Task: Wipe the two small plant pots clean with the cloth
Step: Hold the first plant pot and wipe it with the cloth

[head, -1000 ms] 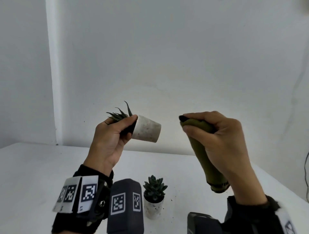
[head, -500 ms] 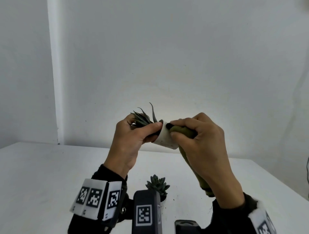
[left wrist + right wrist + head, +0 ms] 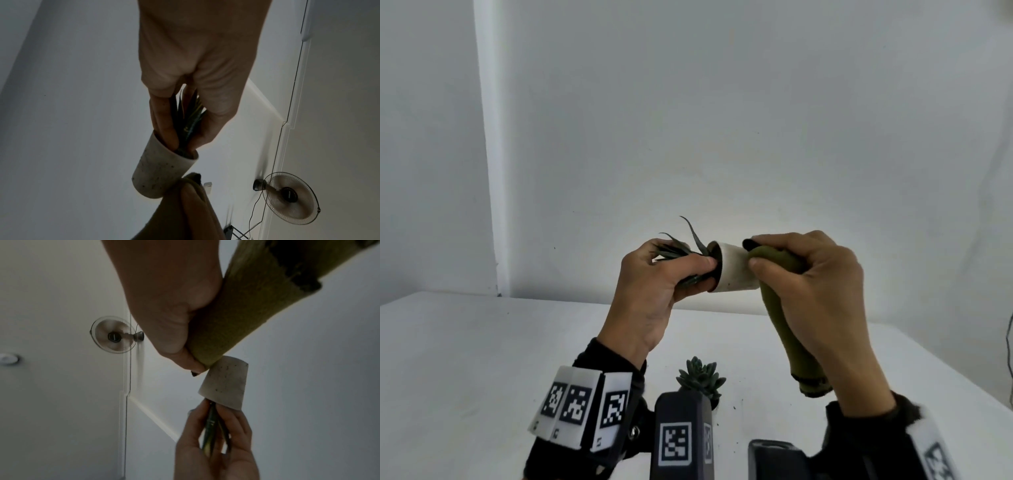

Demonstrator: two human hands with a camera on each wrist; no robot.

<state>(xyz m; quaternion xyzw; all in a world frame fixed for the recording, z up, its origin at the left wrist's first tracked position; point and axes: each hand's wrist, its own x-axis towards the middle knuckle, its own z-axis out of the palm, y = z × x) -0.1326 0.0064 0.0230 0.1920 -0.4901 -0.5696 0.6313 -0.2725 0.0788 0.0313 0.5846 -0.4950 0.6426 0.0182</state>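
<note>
Your left hand [image 3: 650,294] holds the speckled pot [image 3: 734,272] on its side above the table [image 3: 482,359], fingers curled round its spiky plant [image 3: 678,248] at the rim. Your right hand [image 3: 811,284] grips the green cloth [image 3: 787,318], pressing its folded end against the pot's base. The second pot's succulent [image 3: 700,377] stands on the table below the held pot.

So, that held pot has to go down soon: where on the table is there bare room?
The table is bare left of the left hand, out to the wall corner. It is crowded around the standing succulent pot, under both wrists.
</note>
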